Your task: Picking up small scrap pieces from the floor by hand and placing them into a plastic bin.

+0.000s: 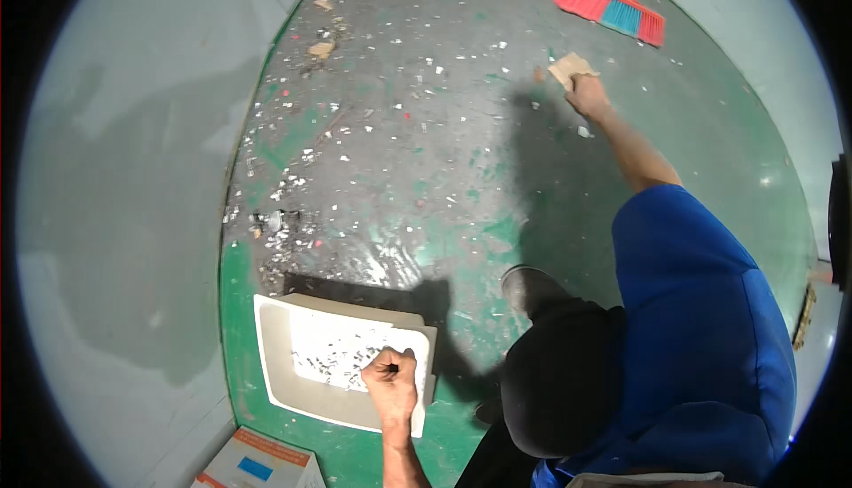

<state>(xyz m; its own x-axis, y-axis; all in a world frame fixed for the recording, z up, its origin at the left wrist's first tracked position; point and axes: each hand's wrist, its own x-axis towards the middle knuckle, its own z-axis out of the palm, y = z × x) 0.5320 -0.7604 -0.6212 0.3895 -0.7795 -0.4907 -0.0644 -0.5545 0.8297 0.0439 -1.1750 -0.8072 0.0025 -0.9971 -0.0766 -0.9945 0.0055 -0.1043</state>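
Observation:
My right hand (587,96), arm stretched far forward, grips a piece of brown cardboard (570,69) low over the littered floor. Nearer to me, my left hand (390,386) is closed above the right end of an off-white rectangular plastic tub (277,350). Its fingers curl around a dark spot; what they hold, if anything, I cannot make out. Many small dark and pale scraps (333,357) lie scattered over the tub's white bottom.
A broom (621,14) with red and teal bristles lies at the far right by the wall. Paper scraps (288,191) and brown pieces (321,49) litter the worn grey-green floor, thickest along the left wall. A cardboard box (262,463) stands at the lower left.

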